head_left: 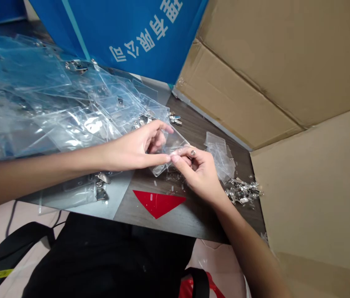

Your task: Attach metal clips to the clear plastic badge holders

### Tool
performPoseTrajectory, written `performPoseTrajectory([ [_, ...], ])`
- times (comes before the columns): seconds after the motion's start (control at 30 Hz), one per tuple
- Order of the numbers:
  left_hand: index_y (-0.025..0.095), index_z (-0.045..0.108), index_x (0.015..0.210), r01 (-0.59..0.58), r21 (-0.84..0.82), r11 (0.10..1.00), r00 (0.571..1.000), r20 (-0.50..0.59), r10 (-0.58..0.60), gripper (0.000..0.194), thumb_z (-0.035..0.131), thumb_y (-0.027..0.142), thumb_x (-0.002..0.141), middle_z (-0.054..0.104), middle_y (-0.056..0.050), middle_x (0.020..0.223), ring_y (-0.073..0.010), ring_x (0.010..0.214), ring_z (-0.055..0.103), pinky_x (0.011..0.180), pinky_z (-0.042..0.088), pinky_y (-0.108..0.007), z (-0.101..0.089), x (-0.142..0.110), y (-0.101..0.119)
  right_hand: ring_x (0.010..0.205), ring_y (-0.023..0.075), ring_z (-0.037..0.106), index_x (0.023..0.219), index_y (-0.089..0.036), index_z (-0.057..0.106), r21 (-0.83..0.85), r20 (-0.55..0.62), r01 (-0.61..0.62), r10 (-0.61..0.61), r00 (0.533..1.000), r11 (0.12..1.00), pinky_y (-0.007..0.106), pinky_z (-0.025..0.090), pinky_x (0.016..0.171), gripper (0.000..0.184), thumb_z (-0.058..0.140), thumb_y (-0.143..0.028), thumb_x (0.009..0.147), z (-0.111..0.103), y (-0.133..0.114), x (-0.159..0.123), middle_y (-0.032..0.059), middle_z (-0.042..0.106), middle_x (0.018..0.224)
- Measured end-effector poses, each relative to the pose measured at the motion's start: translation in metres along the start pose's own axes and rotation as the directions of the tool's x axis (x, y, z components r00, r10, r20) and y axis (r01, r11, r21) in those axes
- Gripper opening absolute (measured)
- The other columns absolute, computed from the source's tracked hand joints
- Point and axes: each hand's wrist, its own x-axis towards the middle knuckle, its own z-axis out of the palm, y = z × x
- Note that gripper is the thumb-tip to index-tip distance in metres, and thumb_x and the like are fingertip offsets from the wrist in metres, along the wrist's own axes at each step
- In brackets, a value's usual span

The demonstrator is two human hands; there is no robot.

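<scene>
Both of my hands meet over the dark table (193, 215) on one clear plastic badge sleeve (173, 145). My left hand (137, 147) pinches the sleeve by its near edge, thumb and fingers closed on it. My right hand (201, 174) grips the same sleeve at its lower corner, fingers curled; a small metal clip seems to be at its fingertips, but I cannot make it out clearly. A heap of metal clips (243, 191) lies just right of my right wrist. A small stack of clear sleeves (221, 155) sits behind my right hand.
A big pile of clear sleeves with clips (53, 103) covers the left of the table. A red triangle sticker (158, 203) marks the table near its front edge. An open cardboard box (286, 82) stands on the right, a blue printed box (131, 33) behind.
</scene>
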Motion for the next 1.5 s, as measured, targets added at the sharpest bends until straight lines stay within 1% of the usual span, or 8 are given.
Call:
performPoseTrajectory([
  [0.13, 0.020, 0.058, 0.137, 0.041, -0.108, 0.993, 0.999, 0.004, -0.041, 0.060, 0.084, 0.031, 0.084, 0.044, 0.004, 0.087, -0.0163, 0.077, 0.048, 0.070, 0.044, -0.033, 0.001, 0.002, 0.002, 0.070, 0.0162, 0.041, 0.111, -0.024, 0.080, 0.039, 0.042, -0.037, 0.035, 0.999, 0.999, 0.032, 0.042, 0.067, 0.021, 0.069, -0.038, 0.101, -0.003, 0.002, -0.001, -0.0041, 0.040, 0.078],
  [0.23, 0.019, 0.062, 0.133, 0.031, -0.106, 0.994, 0.998, -0.045, -0.036, 0.052, 0.078, 0.028, 0.085, 0.052, 0.001, 0.092, -0.0178, 0.083, 0.056, 0.076, 0.050, -0.034, 0.000, 0.003, -0.003, 0.083, 0.0195, 0.051, 0.134, -0.025, 0.078, 0.013, 0.067, -0.051, 0.050, 0.997, 0.999, 0.034, 0.048, 0.078, 0.042, 0.058, -0.025, 0.097, -0.007, 0.005, -0.001, -0.0001, 0.049, 0.091],
  [0.33, 0.018, 0.068, 0.138, 0.009, -0.028, 1.000, 0.999, -0.045, -0.011, 0.049, 0.071, 0.030, 0.091, 0.064, -0.006, 0.112, -0.0215, 0.097, 0.064, 0.087, 0.056, -0.038, 0.000, 0.003, -0.007, 0.093, 0.0224, 0.058, 0.145, -0.025, 0.076, -0.060, 0.066, -0.055, 0.059, 0.996, 0.997, 0.039, 0.051, 0.090, 0.049, 0.048, -0.025, 0.105, -0.009, 0.005, -0.002, 0.0027, 0.055, 0.099],
  [0.47, 0.024, 0.045, 0.177, 0.014, 0.075, 0.997, 0.996, -0.087, -0.007, 0.085, 0.067, 0.032, 0.096, 0.064, -0.012, 0.140, -0.0258, 0.116, 0.067, 0.097, 0.060, -0.039, 0.002, 0.000, -0.006, 0.097, 0.0230, 0.061, 0.134, -0.024, 0.080, -0.142, 0.022, -0.015, 0.018, 1.000, 0.990, 0.041, 0.050, 0.099, 0.040, 0.046, -0.039, 0.118, -0.004, 0.000, -0.006, 0.0040, 0.063, 0.100],
  [0.6, 0.031, 0.024, 0.187, -0.004, 0.093, 0.996, 0.997, -0.077, 0.011, 0.098, 0.067, 0.029, 0.099, 0.064, -0.013, 0.146, -0.0238, 0.108, 0.069, 0.096, 0.061, -0.039, 0.004, -0.002, -0.005, 0.090, 0.0200, 0.062, 0.109, -0.024, 0.079, -0.069, 0.060, -0.020, 0.024, 0.998, 0.997, 0.036, 0.050, 0.090, 0.027, 0.058, -0.039, 0.116, 0.003, -0.002, -0.007, 0.0043, 0.071, 0.103],
  [0.8, 0.030, 0.052, 0.175, -0.122, 0.114, 0.986, 0.987, -0.092, 0.133, 0.077, 0.071, 0.028, 0.100, 0.064, -0.013, 0.136, -0.0233, 0.103, 0.066, 0.088, 0.061, -0.038, 0.001, -0.001, -0.009, 0.071, 0.0156, 0.051, 0.099, -0.023, 0.074, 0.199, 0.133, -0.014, -0.013, 0.991, 0.980, 0.031, 0.043, 0.073, 0.030, 0.063, -0.045, 0.116, 0.003, 0.008, 0.000, -0.0029, 0.057, 0.079],
  [1.13, 0.031, 0.051, 0.174, -0.164, 0.101, 0.981, 0.986, -0.023, 0.167, 0.072, 0.068, 0.032, 0.104, 0.068, -0.011, 0.134, -0.0266, 0.115, 0.067, 0.097, 0.060, -0.041, -0.001, 0.001, -0.021, 0.071, 0.0150, 0.049, 0.097, -0.023, 0.074, 0.285, 0.198, -0.024, -0.035, 0.980, 0.958, 0.032, 0.042, 0.073, 0.032, 0.067, -0.049, 0.115, 0.001, 0.015, 0.004, -0.0034, 0.055, 0.079],
  [1.5, 0.035, 0.050, 0.174, -0.161, 0.116, 0.980, 0.987, -0.009, 0.163, 0.072, 0.068, 0.031, 0.104, 0.067, -0.009, 0.132, -0.0217, 0.100, 0.069, 0.092, 0.060, -0.040, -0.001, 0.000, -0.026, 0.068, 0.0147, 0.044, 0.098, -0.023, 0.073, 0.300, 0.235, -0.094, 0.022, 0.972, 0.949, 0.031, 0.039, 0.067, 0.035, 0.070, -0.055, 0.113, 0.001, 0.017, 0.004, -0.0042, 0.051, 0.075],
])
